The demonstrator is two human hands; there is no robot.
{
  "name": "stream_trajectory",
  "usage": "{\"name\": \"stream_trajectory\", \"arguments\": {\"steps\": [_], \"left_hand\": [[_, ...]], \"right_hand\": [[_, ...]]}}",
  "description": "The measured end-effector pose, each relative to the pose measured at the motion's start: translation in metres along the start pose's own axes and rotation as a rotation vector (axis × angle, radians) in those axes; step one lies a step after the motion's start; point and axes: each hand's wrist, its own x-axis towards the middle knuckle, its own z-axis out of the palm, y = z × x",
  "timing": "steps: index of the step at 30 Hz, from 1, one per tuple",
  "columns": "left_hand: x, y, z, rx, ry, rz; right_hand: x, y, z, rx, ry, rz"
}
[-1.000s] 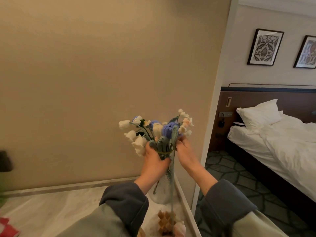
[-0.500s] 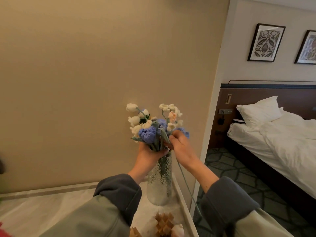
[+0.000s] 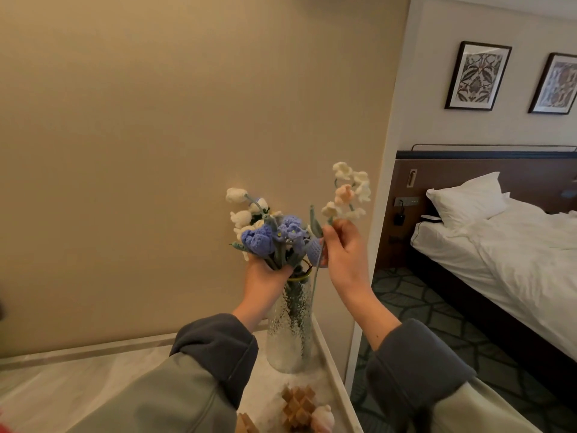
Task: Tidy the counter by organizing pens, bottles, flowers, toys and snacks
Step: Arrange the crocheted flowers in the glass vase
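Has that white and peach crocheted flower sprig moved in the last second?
Yes. The right hand lifted the sprig up and rightward, away from the bunch above the textured glass vase.

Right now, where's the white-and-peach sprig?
Head view, right of centre: the white-and-peach sprig is pinched in the right hand, up and right of the bunch the left hand grips above the glass vase.

The crocheted yarn bouquet (image 3: 262,239) is periwinkle and cream; the loose crocheted sprig (image 3: 345,195) is cream with one peach bell. The floor carpet (image 3: 421,307) is dark green with paler lattice lines
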Motion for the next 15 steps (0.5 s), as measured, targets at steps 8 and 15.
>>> {"name": "stream_trajectory", "arguments": {"steps": [8,15], "left_hand": [[0.006,0.015,-0.005,-0.056,-0.055,0.015],[0.007,0.018,-0.010,-0.043,-0.074,0.021]], "right_hand": [[0.007,-0.031,0.000,0.040,0.212,-0.264],[0.013,-0.057,0.004,0.026,0.244,-0.406]]}}
